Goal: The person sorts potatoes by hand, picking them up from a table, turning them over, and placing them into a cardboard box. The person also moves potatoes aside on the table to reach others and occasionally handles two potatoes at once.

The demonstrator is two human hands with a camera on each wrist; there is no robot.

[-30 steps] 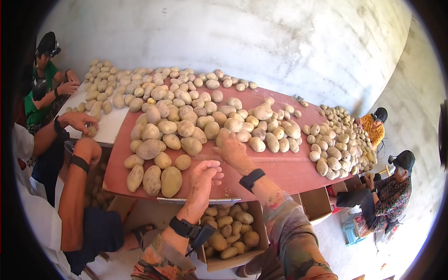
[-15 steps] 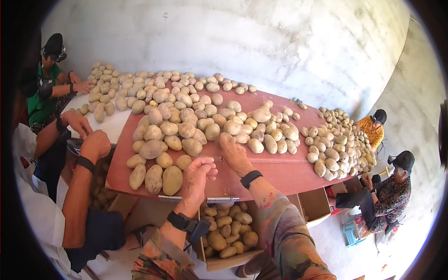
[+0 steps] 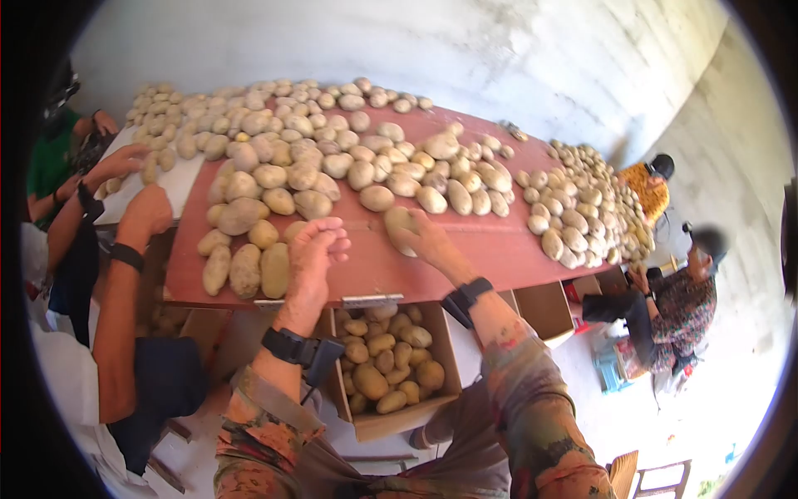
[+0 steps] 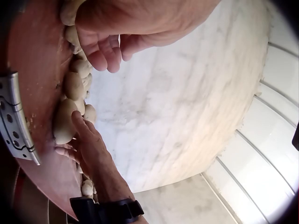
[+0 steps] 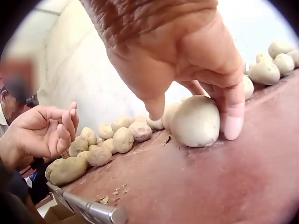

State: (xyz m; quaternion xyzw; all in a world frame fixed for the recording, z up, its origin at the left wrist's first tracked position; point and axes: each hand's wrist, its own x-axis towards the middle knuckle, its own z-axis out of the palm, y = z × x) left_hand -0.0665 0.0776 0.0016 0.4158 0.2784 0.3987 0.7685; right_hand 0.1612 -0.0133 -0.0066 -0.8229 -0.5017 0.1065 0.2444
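Observation:
My right hand [image 3: 432,243] holds a large oval potato [image 3: 401,230] at the near side of the pile, on the red tabletop [image 3: 349,270]. In the right wrist view the fingers and thumb straddle this potato [image 5: 195,122], which sits right at the table surface. My left hand [image 3: 309,259] hovers over the table's front edge, its fingers loosely bent and nothing in them. Beside it, to the left, lie several big potatoes [image 3: 245,270]. The left wrist view shows the right hand [image 4: 91,147] against the side of the same potato [image 4: 65,122].
An open cardboard box [image 3: 391,416] of potatoes stands below the table edge, near a metal hinge [image 3: 371,299]. Another heap of potatoes [image 3: 586,200] lies at the right. A neighbour's arms [image 3: 125,249] reach in at the left; other people sit around the table.
The head view has tilted, so the table appears higher and further left. My right hand has drawn the potato out from the pile's front. The left hand stays loosely bent.

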